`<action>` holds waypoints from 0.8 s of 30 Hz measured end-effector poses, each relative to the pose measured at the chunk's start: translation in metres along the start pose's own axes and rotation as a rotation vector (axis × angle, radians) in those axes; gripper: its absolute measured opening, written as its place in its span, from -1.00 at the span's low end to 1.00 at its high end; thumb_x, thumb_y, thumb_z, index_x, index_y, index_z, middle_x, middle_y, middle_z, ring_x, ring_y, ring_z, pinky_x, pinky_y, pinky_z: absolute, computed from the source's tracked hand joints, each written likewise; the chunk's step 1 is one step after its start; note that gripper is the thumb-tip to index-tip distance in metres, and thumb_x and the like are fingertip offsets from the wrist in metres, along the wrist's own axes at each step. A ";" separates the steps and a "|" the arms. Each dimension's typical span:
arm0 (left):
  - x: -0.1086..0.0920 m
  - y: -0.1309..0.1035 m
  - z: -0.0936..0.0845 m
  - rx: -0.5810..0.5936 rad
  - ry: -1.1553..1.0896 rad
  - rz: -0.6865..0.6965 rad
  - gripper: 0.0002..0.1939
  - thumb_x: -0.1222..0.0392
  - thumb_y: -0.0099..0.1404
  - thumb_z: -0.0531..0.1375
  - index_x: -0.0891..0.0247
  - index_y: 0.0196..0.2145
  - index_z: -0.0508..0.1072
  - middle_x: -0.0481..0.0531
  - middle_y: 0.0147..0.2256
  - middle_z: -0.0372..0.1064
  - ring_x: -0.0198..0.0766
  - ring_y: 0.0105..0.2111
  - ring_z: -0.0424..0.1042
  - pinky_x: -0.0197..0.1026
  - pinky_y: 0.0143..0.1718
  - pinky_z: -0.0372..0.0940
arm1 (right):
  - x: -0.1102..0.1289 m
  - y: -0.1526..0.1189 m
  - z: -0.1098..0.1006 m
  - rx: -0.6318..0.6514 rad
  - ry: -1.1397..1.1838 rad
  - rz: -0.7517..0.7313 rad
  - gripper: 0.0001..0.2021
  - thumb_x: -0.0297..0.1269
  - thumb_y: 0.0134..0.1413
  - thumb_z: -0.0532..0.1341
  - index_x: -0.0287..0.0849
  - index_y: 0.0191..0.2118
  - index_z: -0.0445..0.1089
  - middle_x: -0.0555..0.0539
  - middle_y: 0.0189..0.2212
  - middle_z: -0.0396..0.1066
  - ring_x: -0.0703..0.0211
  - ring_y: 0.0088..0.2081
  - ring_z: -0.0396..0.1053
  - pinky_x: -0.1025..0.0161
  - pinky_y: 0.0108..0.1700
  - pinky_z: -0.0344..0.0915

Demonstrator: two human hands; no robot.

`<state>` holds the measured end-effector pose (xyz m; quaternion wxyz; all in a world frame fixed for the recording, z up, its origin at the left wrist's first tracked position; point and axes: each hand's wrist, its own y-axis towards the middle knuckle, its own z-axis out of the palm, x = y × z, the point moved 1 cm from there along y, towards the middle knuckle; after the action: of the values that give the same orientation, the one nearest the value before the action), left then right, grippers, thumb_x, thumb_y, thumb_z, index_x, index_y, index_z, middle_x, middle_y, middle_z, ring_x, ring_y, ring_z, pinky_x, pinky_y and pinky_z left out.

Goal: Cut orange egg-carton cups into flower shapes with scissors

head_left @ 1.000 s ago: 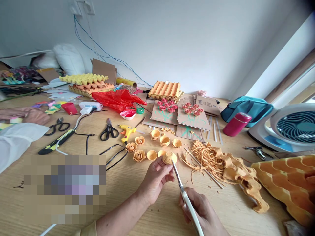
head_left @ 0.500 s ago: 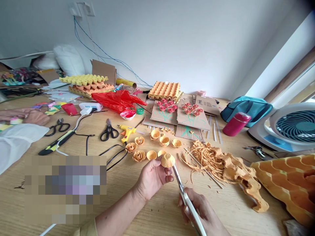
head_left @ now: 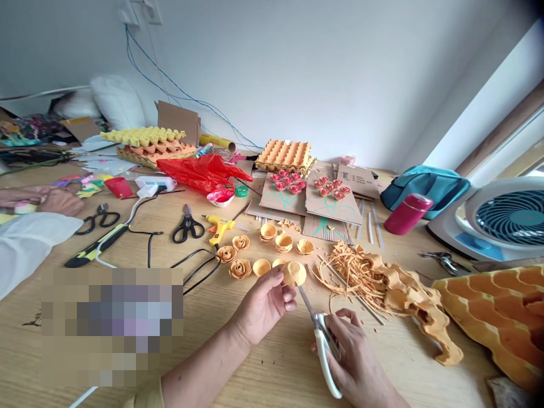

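Observation:
Between thumb and fingers my left hand [head_left: 266, 303] pinches a small orange pulp cup [head_left: 294, 274], its rounded base facing me. White-handled scissors [head_left: 325, 354] are in my right hand [head_left: 355, 354], their blades pointing up to the cup's lower edge and the handles spread apart. Just beyond the held cup lie loose pulp cups [head_left: 284, 243] and rolled flower shapes [head_left: 240, 268] on the wooden table.
Orange strips and scraps [head_left: 361, 277] lie right, near an egg tray [head_left: 501, 317]. Behind are a yellow glue gun [head_left: 220, 228], black scissors [head_left: 187, 226], cardboard with red flowers [head_left: 334, 198], a pink bottle [head_left: 408, 213] and a fan [head_left: 510, 218]. Another person's hand [head_left: 63, 200] is at left.
The scissors' handles have spread apart and my right hand's fingers have opened out with them. The cup has turned slightly in my left hand, showing more of its base.

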<state>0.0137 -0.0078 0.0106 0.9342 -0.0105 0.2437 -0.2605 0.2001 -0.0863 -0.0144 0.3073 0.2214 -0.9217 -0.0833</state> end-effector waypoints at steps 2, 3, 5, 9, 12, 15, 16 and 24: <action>-0.003 -0.001 0.002 0.026 0.133 0.089 -0.78 0.18 0.10 0.39 0.27 -0.35 0.46 -0.08 -0.45 0.33 -0.44 -0.54 0.19 -0.32 -0.50 0.11 | -0.001 0.001 -0.003 0.006 -0.035 -0.013 -0.81 -0.25 0.29 0.14 -0.08 -0.38 0.16 0.07 -0.51 0.29 0.20 -0.49 0.27 0.05 -0.03 0.18; -0.006 -0.002 0.003 0.041 0.213 0.135 -0.80 0.16 0.12 0.37 0.27 -0.35 0.47 -0.09 -0.48 0.29 -0.42 -0.53 0.17 -0.31 -0.48 0.11 | -0.002 0.001 -0.004 0.012 -0.051 -0.018 -0.81 -0.26 0.28 0.14 -0.08 -0.37 0.16 0.08 -0.50 0.30 0.20 -0.47 0.29 0.04 -0.01 0.17; -0.010 -0.004 0.004 0.070 0.391 0.227 -0.84 0.13 0.18 0.31 0.28 -0.37 0.48 -0.09 -0.53 0.23 -0.38 -0.51 0.16 -0.28 -0.43 0.12 | -0.003 0.002 -0.007 0.014 -0.071 -0.032 -0.82 -0.26 0.27 0.15 -0.08 -0.37 0.16 0.08 -0.50 0.31 0.19 -0.46 0.31 0.03 0.02 0.15; -0.015 -0.008 0.006 0.077 0.623 0.347 -0.85 0.15 0.27 0.21 0.29 -0.36 0.49 -0.04 -0.49 0.25 -0.33 -0.45 0.19 -0.25 -0.36 0.13 | -0.004 0.003 -0.008 0.023 -0.082 -0.051 -0.83 -0.29 0.25 0.17 -0.08 -0.35 0.15 0.09 -0.49 0.29 0.19 -0.44 0.31 0.03 0.03 0.13; -0.015 -0.006 0.006 0.088 0.579 0.327 -0.86 0.17 0.27 0.19 0.29 -0.34 0.49 -0.03 -0.47 0.27 -0.32 -0.45 0.22 -0.25 -0.36 0.17 | -0.004 0.002 -0.008 0.029 -0.078 -0.061 -0.82 -0.30 0.24 0.18 -0.08 -0.35 0.14 0.10 -0.48 0.27 0.20 -0.44 0.30 0.02 0.05 0.10; -0.013 -0.004 0.006 0.089 0.485 0.301 -0.87 0.18 0.24 0.21 0.30 -0.36 0.47 -0.03 -0.48 0.28 -0.31 -0.45 0.25 -0.24 -0.37 0.20 | -0.004 0.002 -0.007 0.049 -0.041 -0.050 -0.81 -0.32 0.24 0.18 -0.08 -0.36 0.13 0.10 -0.48 0.25 0.20 -0.44 0.28 0.01 0.06 0.09; -0.012 -0.003 0.006 0.087 0.460 0.298 -0.88 0.18 0.24 0.21 0.30 -0.37 0.47 -0.02 -0.48 0.29 -0.31 -0.45 0.26 -0.25 -0.37 0.21 | -0.005 0.002 -0.006 0.057 -0.023 -0.040 -0.81 -0.33 0.24 0.19 -0.09 -0.36 0.13 0.10 -0.48 0.25 0.20 -0.44 0.28 0.01 0.06 0.09; -0.010 -0.003 0.009 0.083 0.340 0.279 -0.88 0.20 0.23 0.23 0.31 -0.39 0.45 -0.05 -0.50 0.29 -0.36 -0.50 0.24 -0.26 -0.42 0.22 | -0.006 0.002 -0.005 0.052 0.085 0.022 -0.76 -0.23 0.28 0.14 -0.08 -0.40 0.09 0.06 -0.48 0.22 0.13 -0.39 0.22 0.06 -0.03 0.16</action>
<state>0.0089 -0.0063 0.0236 0.9063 0.1060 0.3856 -0.1364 0.2067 -0.0816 -0.0132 0.3412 0.2227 -0.9120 -0.0466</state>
